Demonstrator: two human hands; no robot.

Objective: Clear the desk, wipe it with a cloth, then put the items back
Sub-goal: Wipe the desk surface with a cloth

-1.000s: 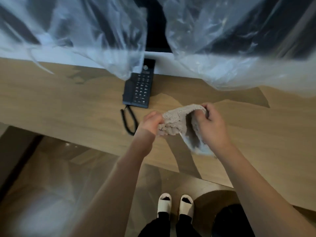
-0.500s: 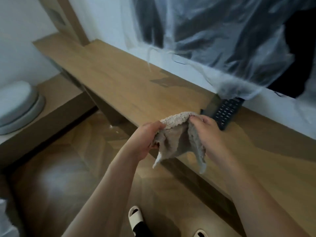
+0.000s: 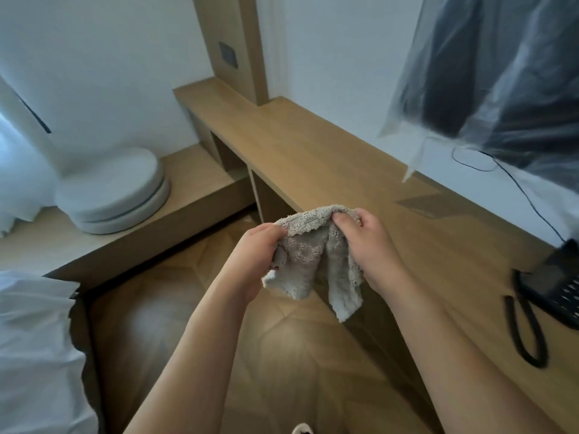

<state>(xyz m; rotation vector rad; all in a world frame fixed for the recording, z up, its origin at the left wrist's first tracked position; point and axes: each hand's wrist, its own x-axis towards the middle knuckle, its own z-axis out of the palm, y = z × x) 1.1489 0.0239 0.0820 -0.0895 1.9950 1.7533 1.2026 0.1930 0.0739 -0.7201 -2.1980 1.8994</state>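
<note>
Both hands grip the grey cloth (image 3: 310, 261) in the air at the near edge of the desk (image 3: 313, 158), the left hand (image 3: 253, 255) bunching one corner, the right hand (image 3: 372, 245) pinching the top hem; this looks like readying the cloth for wiping; next it needs lowering flat; bare wood runs far-left, while the phone (image 3: 557, 286) crowds the right.

A desk (image 3: 313, 158) runs from far left to near right. A cloth (image 3: 313, 261) hangs at its near edge; a telephone (image 3: 557, 286) sits on it, far right. A round cushion (image 3: 116, 189) rests on a lower ledge (image 3: 194, 170), left.
</note>
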